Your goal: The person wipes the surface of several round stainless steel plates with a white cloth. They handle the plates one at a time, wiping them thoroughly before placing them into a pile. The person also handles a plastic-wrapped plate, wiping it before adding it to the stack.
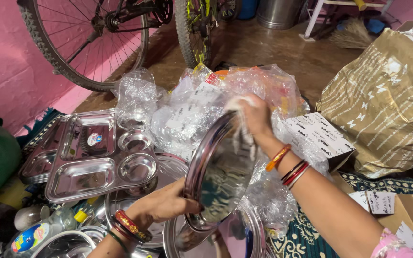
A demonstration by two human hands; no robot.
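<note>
- Round steel plate (218, 172): held on edge just below centre of the view, its shiny face turned toward the viewer; the long axis runs from the rim at about 1 o'clock down to the rim at about 7 o'clock.
- Left hand (166, 203): at 9 o'clock of the plate, fingers clasped on its lower-left rim, steadying it.
- Right hand (254, 117): at 1 o'clock of the plate, closed around a wad of whitish cloth or wrapping (237, 105) and pressed to the upper rim. Both hands touch the plate; neither is nearer.
- Clear plastic wrapping (192, 110): heaped behind the plate, from 10 to 2 o'clock.
- Compartment trays (92, 162): stacked at 9 o'clock, well apart from the right hand.
- Further round plates (187, 236): lying flat directly below the held plate, at 6 o'clock.
- Gold paper bag (383, 95): at 3 o'clock.
- Bicycle wheels (87, 43): at 11 o'clock, against the pink wall.
</note>
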